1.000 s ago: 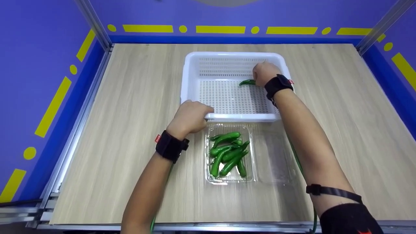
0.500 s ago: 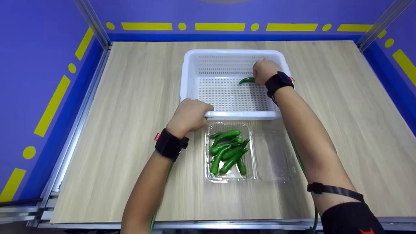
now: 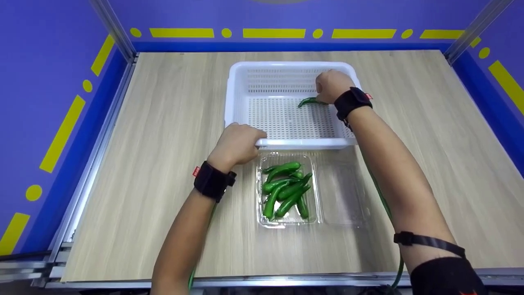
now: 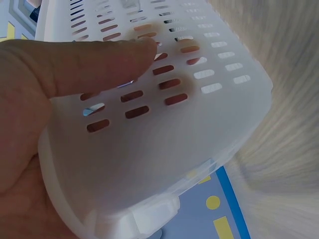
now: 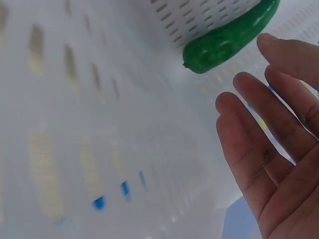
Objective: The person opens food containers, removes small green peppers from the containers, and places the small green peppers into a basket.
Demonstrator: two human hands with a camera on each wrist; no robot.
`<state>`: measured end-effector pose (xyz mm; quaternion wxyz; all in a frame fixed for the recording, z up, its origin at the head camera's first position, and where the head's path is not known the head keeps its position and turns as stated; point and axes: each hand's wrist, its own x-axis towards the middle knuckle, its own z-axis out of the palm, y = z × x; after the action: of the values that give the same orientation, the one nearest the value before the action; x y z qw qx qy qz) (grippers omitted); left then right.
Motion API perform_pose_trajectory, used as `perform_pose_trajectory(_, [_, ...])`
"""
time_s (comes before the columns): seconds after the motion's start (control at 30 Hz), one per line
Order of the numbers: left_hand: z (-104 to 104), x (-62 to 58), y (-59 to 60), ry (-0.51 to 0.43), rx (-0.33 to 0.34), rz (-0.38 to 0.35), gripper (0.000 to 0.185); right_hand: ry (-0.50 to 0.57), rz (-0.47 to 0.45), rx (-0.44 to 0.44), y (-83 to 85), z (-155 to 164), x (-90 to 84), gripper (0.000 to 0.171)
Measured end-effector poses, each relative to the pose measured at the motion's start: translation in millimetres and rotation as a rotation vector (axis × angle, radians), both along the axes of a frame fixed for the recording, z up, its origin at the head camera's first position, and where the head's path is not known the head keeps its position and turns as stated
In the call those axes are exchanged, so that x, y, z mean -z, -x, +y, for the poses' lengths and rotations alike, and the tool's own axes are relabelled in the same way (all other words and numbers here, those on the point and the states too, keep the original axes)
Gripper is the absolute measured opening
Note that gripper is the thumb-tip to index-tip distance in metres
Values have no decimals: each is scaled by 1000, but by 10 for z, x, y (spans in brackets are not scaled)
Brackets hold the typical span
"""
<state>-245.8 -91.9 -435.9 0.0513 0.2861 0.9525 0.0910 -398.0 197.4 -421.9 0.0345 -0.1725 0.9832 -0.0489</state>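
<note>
Inside the white slotted plastic basket (image 3: 305,143), one green chili pepper (image 3: 308,100) lies on the floor near the right side. My right hand (image 3: 333,85) is right over its right end. In the right wrist view the fingers (image 5: 254,104) are loosely bent beside the pepper (image 5: 224,45), with nothing between them. My left hand (image 3: 238,143) grips the basket's near left corner. The left wrist view shows the thumb (image 4: 99,64) along the slotted wall, while the other fingers show darkly through the slots from behind.
Just in front of the basket stands a clear plastic clamshell box (image 3: 287,225) with several green chili peppers (image 3: 286,192) in it. Its transparent lid (image 3: 344,196) lies opened flat to the right. Blue panels (image 3: 262,16) enclose the wooden table (image 3: 172,102).
My right hand has shifted slightly right and away, showing more of the pepper in the basket. My left hand keeps its hold on the corner. The head view has shifted a little.
</note>
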Motion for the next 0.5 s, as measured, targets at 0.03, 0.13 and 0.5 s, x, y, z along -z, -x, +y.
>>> perform_pose_trajectory(0.03, [-2,-2,-1,1,-1,-2,16,7,1,-4,-6,0,-15,11])
perform_pose_trajectory(0.13, [-5,-9,-2,4,-7,-5,15,30,8,-12,-25,9,-56,14])
perform_pose_trajectory(0.5, [25,-30,-29,3,-17,8,17,86,-10,-2,-87,42,-211,17])
